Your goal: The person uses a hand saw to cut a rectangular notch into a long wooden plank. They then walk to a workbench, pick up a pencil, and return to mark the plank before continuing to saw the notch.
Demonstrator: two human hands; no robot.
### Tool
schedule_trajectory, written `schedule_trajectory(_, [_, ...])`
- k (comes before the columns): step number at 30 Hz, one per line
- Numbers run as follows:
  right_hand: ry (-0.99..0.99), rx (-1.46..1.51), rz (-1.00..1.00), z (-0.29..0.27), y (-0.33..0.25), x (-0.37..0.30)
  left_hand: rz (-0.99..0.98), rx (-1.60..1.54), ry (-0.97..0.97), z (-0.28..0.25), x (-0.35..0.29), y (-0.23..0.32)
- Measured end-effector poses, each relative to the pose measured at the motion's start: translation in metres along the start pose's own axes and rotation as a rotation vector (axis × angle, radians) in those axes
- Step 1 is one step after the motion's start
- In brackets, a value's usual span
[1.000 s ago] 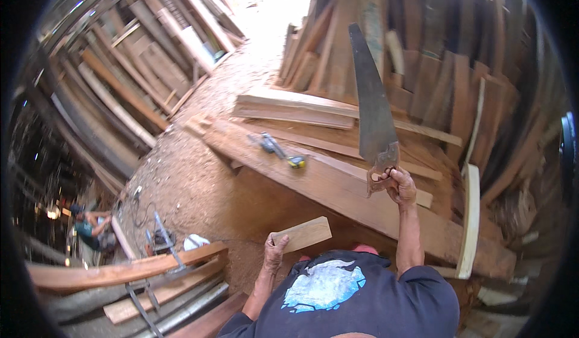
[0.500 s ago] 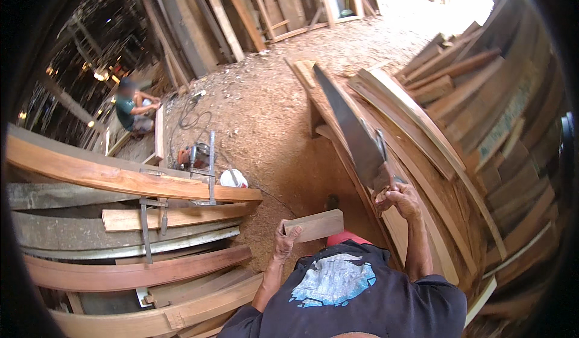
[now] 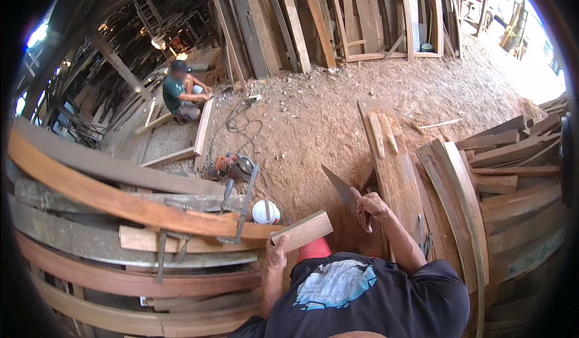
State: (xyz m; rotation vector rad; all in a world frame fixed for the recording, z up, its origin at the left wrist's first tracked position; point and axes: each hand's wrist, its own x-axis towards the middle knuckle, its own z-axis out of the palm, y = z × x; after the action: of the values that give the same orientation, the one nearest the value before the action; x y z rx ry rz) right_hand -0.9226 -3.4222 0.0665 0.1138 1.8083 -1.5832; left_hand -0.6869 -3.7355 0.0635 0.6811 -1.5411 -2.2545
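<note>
Fingers: those of the left hand [image 3: 276,255] are closed around the near end of a wood block [image 3: 306,230]; those of the right hand [image 3: 374,206] are wrapped round the handle of a handsaw [image 3: 341,188].
Stacked planks: long lengths lie in tiers, a bowed orange-brown plank [image 3: 108,200] uppermost on the near side.
Metal clamps: one [image 3: 161,256] hangs across the stack's edge, another [image 3: 246,205] stands near the orange-brown plank's right end.
Co-worker: a person [image 3: 176,96] in a green shirt and dark cap crouches by a timber frame [image 3: 204,130] on the ground.
Power tool: an orange-and-dark machine [image 3: 229,165] sits behind the stack, a dark cable [image 3: 236,124] looping beyond it.
Bucket: white, round [image 3: 266,218], just beyond the left hand.
Wood block: held out in front of the body, well apart from the worktop.
Handsaw: blade angled forward and left, its tip clear of the block.
Worktop: a broad board [image 3: 401,178] bearing two short wood pieces [image 3: 377,136] at its far end.
Pale planks: curved lengths [image 3: 463,199] lie beside the worktop.
Lumber: more boards [image 3: 522,217] pile up along the right edge.
</note>
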Motion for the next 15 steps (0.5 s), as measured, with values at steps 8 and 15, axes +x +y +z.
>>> schedule_trajectory(8, [0.085, 0.114, -0.148, -0.006, -0.139, 0.158, -0.170, -0.081, -0.037, 0.030, 0.206, -0.004])
schedule_trajectory(15, [0.256, 0.088, -0.241, -0.060, -0.228, 0.273, 0.011, 0.075, -0.234, 0.179, 0.442, 0.112])
